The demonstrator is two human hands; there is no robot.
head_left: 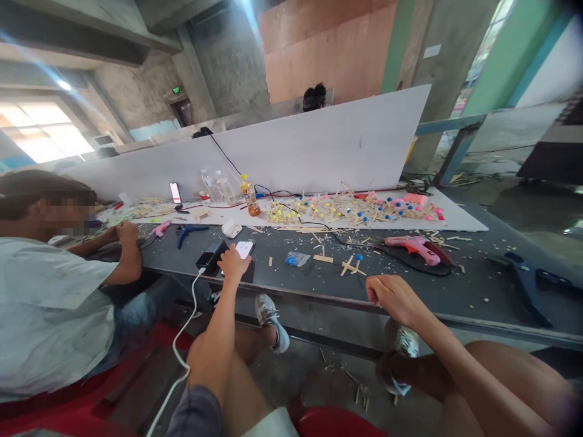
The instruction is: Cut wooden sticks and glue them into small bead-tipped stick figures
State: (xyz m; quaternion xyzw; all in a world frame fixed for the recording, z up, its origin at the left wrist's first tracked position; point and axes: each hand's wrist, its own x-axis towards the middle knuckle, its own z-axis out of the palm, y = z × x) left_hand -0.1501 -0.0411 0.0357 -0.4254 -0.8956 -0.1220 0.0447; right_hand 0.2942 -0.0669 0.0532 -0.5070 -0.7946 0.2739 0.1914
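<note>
1. The right hand (389, 294) is hovering at the near edge of the counter (469, 288), to the right of the blue packet (297, 259) and nearer; its fingers are curling inward, and whether they are pinching anything I cannot tell
2. The left hand (234, 262) is reaching to the left of the blue packet, its fingers bending over the phone (245, 249), which is lying there with a white label; whether they are gripping or only touching it I cannot tell
3. Just left of that phone, a dark device (211, 256) is lying, a white cable (187, 368) running from it toward the lap
4. Just right of the blue packet, a small wooden piece (323, 258) is resting, then a stick cross (350, 266) bearing a blue ball (359, 257)
5. Farther right of the packet, a pink glue gun (421, 247) is lying on its side
6. Well left of the packet, a co-worker (50, 285) is sitting with both hands together
7. Beyond the packet, many stick models (346, 206) with coloured balls are crowding a white board (460, 218), an orange-filled bottle (251, 200) standing to their left
8. Behind everything on the counter, a white partition (319, 145) is standing
</note>
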